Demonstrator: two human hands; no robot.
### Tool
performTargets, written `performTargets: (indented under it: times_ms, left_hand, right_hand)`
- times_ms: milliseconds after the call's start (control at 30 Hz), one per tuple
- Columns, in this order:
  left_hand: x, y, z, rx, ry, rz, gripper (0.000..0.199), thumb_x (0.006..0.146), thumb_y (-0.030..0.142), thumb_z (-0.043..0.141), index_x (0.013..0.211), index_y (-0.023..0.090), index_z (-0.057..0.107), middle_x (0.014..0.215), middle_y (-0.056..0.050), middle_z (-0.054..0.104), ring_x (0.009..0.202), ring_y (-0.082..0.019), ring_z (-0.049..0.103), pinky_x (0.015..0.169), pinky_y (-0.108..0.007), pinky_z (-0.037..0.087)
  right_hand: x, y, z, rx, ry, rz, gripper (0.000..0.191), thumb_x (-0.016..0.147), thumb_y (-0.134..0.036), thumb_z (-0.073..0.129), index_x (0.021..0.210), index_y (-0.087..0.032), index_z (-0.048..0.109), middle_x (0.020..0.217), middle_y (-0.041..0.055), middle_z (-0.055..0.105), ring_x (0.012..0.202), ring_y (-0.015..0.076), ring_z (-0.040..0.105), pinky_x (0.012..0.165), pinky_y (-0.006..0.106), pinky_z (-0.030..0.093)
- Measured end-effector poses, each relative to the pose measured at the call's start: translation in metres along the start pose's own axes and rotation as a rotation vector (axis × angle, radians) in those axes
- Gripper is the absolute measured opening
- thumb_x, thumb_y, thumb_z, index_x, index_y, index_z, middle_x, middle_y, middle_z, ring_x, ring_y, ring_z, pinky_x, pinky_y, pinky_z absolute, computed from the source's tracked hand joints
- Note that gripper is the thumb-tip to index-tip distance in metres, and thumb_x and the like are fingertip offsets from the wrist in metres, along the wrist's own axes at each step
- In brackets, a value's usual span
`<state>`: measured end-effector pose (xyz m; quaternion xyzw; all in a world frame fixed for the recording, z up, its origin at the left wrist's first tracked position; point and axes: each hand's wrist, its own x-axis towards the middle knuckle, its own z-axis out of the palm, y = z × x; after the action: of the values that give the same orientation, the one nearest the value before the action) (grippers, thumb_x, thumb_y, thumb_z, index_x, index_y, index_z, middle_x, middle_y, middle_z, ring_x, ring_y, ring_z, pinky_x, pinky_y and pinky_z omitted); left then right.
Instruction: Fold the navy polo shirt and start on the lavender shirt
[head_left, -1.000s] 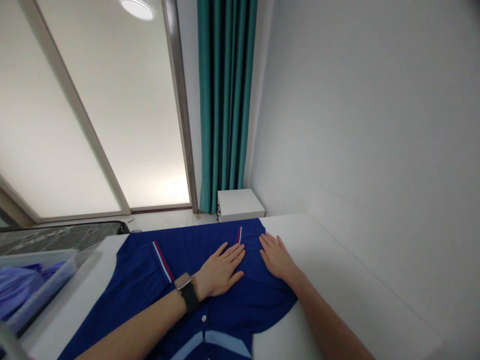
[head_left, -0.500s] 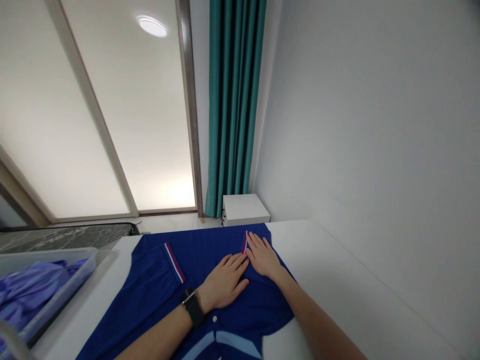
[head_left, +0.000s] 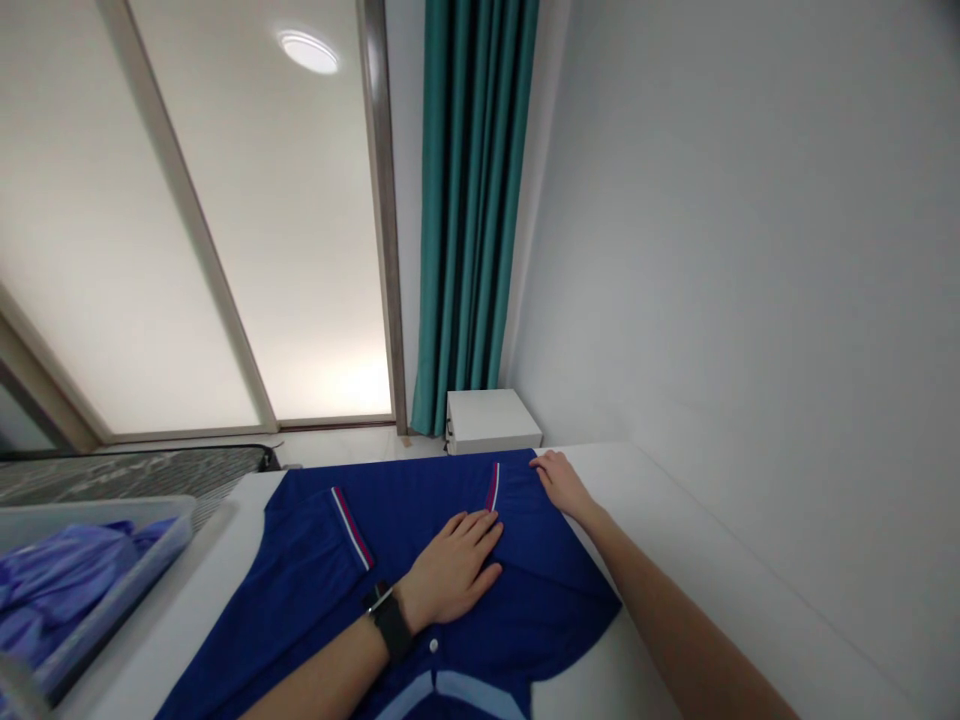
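A dark blue polo shirt (head_left: 450,480) lies spread on the white table, its sleeves folded inward. Red-and-white stripes edge both cuffs, and a white button and a light blue band show near the bottom. My left hand (head_left: 454,570), with a black watch at the wrist, rests flat on the shirt, fingertips at the right-hand cuff (head_left: 493,487). At the shirt's far right corner is my right hand (head_left: 564,484), its bent fingers closed on the fabric edge. The shirt's lower part runs out of view.
On the left stands a clear plastic bin (head_left: 169,545) holding purple-blue cloth. The white table (head_left: 645,530) meets a grey wall on the right. Beyond its far edge are a small white cabinet (head_left: 491,415), a green curtain (head_left: 472,220) and frosted sliding doors (head_left: 277,250).
My right hand has moved from the right-hand cuff outward to the shirt's right edge. The fabric there now reaches farther right. My left hand stays nearly in place.
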<state>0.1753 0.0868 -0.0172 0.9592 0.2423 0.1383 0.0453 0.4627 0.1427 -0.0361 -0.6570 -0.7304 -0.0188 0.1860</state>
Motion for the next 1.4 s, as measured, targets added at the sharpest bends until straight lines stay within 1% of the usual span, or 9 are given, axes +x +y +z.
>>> performTargets:
  times_ms: [267, 467, 567, 667, 767, 900, 1033, 1233, 1400]
  left_hand:
    - [0.001, 0.000, -0.002, -0.008, -0.021, 0.001, 0.049, 0.099, 0.041, 0.040, 0.144, 0.021, 0.040, 0.149, -0.009, 0.044, 0.137, -0.024, 0.039, 0.113, -0.042, 0.030]
    - [0.001, 0.002, -0.003, -0.010, -0.016, -0.009, 0.049, 0.098, 0.041, 0.041, 0.144, 0.023, 0.040, 0.149, -0.009, 0.044, 0.136, -0.025, 0.040, 0.112, -0.044, 0.031]
    - [0.001, 0.001, -0.002, -0.025, -0.025, -0.019, 0.049, 0.098, 0.041, 0.041, 0.144, 0.022, 0.040, 0.149, -0.008, 0.043, 0.136, -0.025, 0.040, 0.113, -0.044, 0.030]
    - [0.001, 0.000, -0.002, -0.025, -0.024, -0.019, 0.050, 0.098, 0.041, 0.041, 0.144, 0.022, 0.039, 0.150, -0.008, 0.043, 0.136, -0.025, 0.039, 0.113, -0.043, 0.029]
    - [0.001, 0.001, -0.002, -0.015, -0.029, -0.016, 0.050, 0.097, 0.039, 0.043, 0.144, 0.022, 0.039, 0.150, -0.008, 0.043, 0.136, -0.025, 0.039, 0.113, -0.043, 0.029]
    - [0.002, 0.002, -0.004, -0.029, -0.033, -0.020, 0.050, 0.097, 0.038, 0.045, 0.144, 0.022, 0.039, 0.149, -0.009, 0.043, 0.136, -0.025, 0.039, 0.113, -0.044, 0.030]
    - [0.001, 0.002, -0.005, -0.077, -0.030, -0.026, 0.049, 0.097, 0.038, 0.045, 0.143, 0.021, 0.041, 0.149, -0.009, 0.044, 0.137, -0.025, 0.039, 0.113, -0.045, 0.030]
    - [0.013, -0.011, -0.006, -0.248, 0.002, -0.111, 0.045, 0.097, 0.036, 0.044, 0.139, 0.020, 0.047, 0.140, -0.008, 0.053, 0.126, -0.022, 0.049, 0.109, -0.040, 0.038]
    - [0.056, -0.035, -0.008, -0.182, 0.041, -0.221, 0.037, 0.097, 0.021, 0.034, 0.123, 0.022, 0.060, 0.118, -0.005, 0.066, 0.109, -0.019, 0.059, 0.098, -0.034, 0.045]
  right_hand:
    - [0.009, 0.007, 0.003, -0.022, -0.072, 0.018, 0.032, 0.095, -0.015, 0.039, 0.115, -0.017, 0.063, 0.110, 0.0082, 0.065, 0.102, 0.0174, 0.061, 0.093, 0.028, 0.043]
    - [0.012, -0.007, 0.006, -0.111, -0.094, 0.077, 0.041, 0.096, -0.026, 0.039, 0.132, -0.015, 0.055, 0.134, 0.0165, 0.055, 0.127, 0.0268, 0.047, 0.104, 0.040, 0.036]
    - [0.012, -0.014, 0.019, -0.109, -0.119, 0.092, 0.049, 0.099, -0.034, 0.034, 0.142, -0.013, 0.045, 0.149, 0.0163, 0.041, 0.138, 0.0278, 0.034, 0.111, 0.046, 0.027]
    - [0.015, -0.011, 0.028, -0.080, -0.144, 0.115, 0.052, 0.100, -0.040, 0.032, 0.144, -0.014, 0.041, 0.153, 0.0141, 0.036, 0.141, 0.0278, 0.030, 0.113, 0.052, 0.023]
    - [0.019, -0.001, 0.027, -0.037, -0.134, 0.111, 0.051, 0.100, -0.038, 0.026, 0.142, -0.017, 0.045, 0.150, 0.0109, 0.041, 0.139, 0.0247, 0.034, 0.113, 0.049, 0.025]
    - [0.018, 0.011, 0.014, 0.011, -0.059, 0.073, 0.050, 0.096, -0.023, 0.022, 0.135, -0.013, 0.053, 0.138, 0.0121, 0.055, 0.129, 0.0194, 0.047, 0.110, 0.038, 0.033]
    - [0.001, 0.013, 0.002, 0.025, 0.010, 0.057, 0.049, 0.090, -0.016, 0.028, 0.129, -0.015, 0.058, 0.131, 0.0112, 0.060, 0.123, 0.0201, 0.052, 0.107, 0.039, 0.037]
    - [-0.042, -0.019, -0.012, -0.031, 0.053, 0.113, 0.048, 0.092, -0.028, 0.038, 0.134, -0.010, 0.052, 0.131, 0.0179, 0.057, 0.122, 0.0284, 0.051, 0.104, 0.042, 0.037]
    - [-0.067, -0.062, -0.014, -0.156, 0.000, 0.032, 0.051, 0.097, -0.034, 0.033, 0.141, -0.011, 0.046, 0.147, 0.0150, 0.044, 0.135, 0.0275, 0.038, 0.111, 0.043, 0.029]
